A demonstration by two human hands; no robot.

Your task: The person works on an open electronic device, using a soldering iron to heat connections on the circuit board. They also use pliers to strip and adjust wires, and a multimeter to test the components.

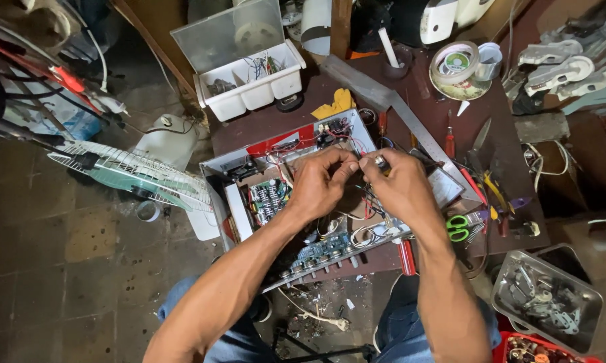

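Your left hand point(319, 185) and right hand point(400, 185) meet above the open grey metal amplifier chassis point(303, 195), fingertips pinched narrow on thin red and black wires point(360, 154), and your right hand also grips a small silvery cylindrical part point(381, 161) between thumb and forefinger. The work looks midway: the cover is off, the green circuit board point(268, 198) lies bare, and loose wiring is not yet tidied. The wires sit right in your fingertips, above the chassis middle, with the green-handled scissors point(459, 227) beside your right wrist.
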